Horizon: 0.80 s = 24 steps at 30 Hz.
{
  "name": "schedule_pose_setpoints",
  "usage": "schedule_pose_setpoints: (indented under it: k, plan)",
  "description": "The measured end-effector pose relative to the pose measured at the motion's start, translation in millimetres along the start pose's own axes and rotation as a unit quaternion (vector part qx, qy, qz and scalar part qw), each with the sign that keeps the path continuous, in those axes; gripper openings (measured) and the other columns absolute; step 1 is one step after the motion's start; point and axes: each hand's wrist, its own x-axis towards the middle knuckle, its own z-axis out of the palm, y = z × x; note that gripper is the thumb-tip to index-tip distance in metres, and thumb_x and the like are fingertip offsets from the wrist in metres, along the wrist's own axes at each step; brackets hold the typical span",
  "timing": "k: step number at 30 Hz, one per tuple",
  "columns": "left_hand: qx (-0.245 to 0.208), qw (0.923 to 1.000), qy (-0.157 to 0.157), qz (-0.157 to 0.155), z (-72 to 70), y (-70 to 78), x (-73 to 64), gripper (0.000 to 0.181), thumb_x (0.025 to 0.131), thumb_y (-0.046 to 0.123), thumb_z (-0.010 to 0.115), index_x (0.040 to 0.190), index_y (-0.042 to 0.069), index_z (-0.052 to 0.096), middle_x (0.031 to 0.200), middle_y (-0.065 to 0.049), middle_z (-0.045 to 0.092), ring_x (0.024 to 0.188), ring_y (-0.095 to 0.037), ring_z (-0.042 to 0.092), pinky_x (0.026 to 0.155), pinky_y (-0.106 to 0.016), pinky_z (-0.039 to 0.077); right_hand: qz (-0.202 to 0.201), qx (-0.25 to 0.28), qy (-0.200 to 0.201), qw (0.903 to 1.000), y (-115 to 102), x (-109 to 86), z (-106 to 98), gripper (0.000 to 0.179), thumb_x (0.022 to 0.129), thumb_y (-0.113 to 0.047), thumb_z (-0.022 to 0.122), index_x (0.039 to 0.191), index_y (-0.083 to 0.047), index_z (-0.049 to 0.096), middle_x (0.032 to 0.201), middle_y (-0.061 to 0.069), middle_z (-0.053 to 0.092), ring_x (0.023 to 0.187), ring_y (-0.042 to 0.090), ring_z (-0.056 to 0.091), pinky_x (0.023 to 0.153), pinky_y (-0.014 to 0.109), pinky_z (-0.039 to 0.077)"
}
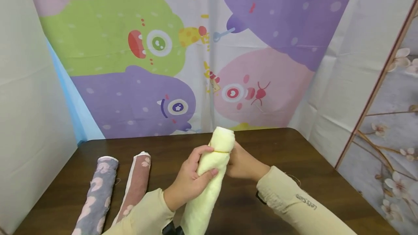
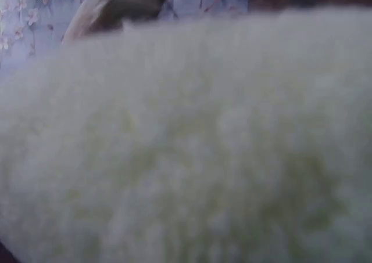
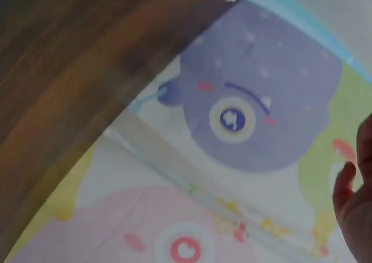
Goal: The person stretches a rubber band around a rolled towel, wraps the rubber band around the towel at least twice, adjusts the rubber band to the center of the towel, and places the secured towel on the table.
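A pale yellow rolled towel leans upright over the table in the head view. A thin yellow band circles it just below its top end. My left hand grips the roll from the left, thumb across its front and index finger at the band. At the upper right side is my right hand, its fingers hidden behind the towel. Blurred yellow pile of the towel fills most of the left wrist view. Part of my right hand shows at the right edge of the right wrist view.
To the left on the dark wooden table lie a grey rolled towel with pink shapes and a brownish-pink rolled towel. A cartoon-print curtain hangs behind the table, with a flowered panel at right.
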Motion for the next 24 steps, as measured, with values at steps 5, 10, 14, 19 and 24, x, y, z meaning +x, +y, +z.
schedule_pose_setpoints:
  k: [5, 10, 14, 19, 24]
  plan:
    - [0.04, 0.9948, 0.078, -0.051, -9.8, -0.1, 2.6, 0.045, 0.084, -0.011, 0.063, 0.123, -0.004, 0.044, 0.114, -0.025, 0.054, 0.087, -0.024, 0.057, 0.069, -0.032, 0.053, -0.056, -0.021, 0.07, 0.9958, -10.3, -5.0, 7.4, 0.001, 0.083, -0.007, 0.067, 0.083, -0.008, 0.067, 0.077, -0.001, 0.053, 0.069, 0.01, 0.045, 0.069, 0.029, 0.041]
    - [0.043, 0.9903, 0.106, -0.079, -14.0, -1.9, 2.8, 0.044, 0.086, -0.008, 0.062, 0.125, -0.006, 0.043, 0.119, -0.027, 0.052, 0.089, -0.031, 0.058, 0.071, -0.032, 0.053, -0.086, 0.025, 0.195, 0.9767, -14.4, -4.6, 5.5, 0.026, 0.096, -0.023, 0.057, 0.082, -0.003, 0.067, 0.093, 0.011, 0.055, 0.078, 0.019, 0.052, 0.067, 0.024, 0.045]
    - [0.026, 0.9869, 0.124, -0.099, -10.7, -2.9, 2.0, 0.043, 0.086, -0.008, 0.061, 0.126, -0.006, 0.043, 0.121, -0.027, 0.051, 0.091, -0.032, 0.057, 0.073, -0.031, 0.052, -0.132, -0.024, 0.243, 0.9608, -17.5, -3.0, 4.8, 0.026, 0.095, -0.017, 0.056, 0.081, 0.001, 0.068, 0.097, 0.016, 0.061, 0.074, 0.021, 0.06, 0.063, 0.02, 0.05]
    - [0.014, 0.9815, 0.144, -0.126, -6.9, -2.3, 2.1, 0.044, 0.086, -0.008, 0.061, 0.127, -0.005, 0.044, 0.123, -0.025, 0.051, 0.093, -0.031, 0.056, 0.075, -0.03, 0.051, -0.128, -0.023, 0.281, 0.9509, -20.3, -1.1, 6.9, 0.02, 0.095, -0.008, 0.055, 0.084, 0.003, 0.066, 0.077, 0.012, 0.064, 0.06, 0.014, 0.058, 0.053, 0.017, 0.047]
    - [0.009, 0.9814, 0.139, -0.133, -3.8, -1.0, 1.9, 0.044, 0.085, -0.008, 0.061, 0.126, -0.005, 0.045, 0.122, -0.025, 0.052, 0.093, -0.031, 0.056, 0.074, -0.031, 0.052, -0.035, 0.056, 0.361, 0.9303, -21.7, 2.3, 9.0, 0.012, 0.08, 0.017, 0.057, 0.083, 0.005, 0.056, 0.066, 0.014, 0.057, 0.049, 0.01, 0.044, 0.042, 0.018, 0.036]
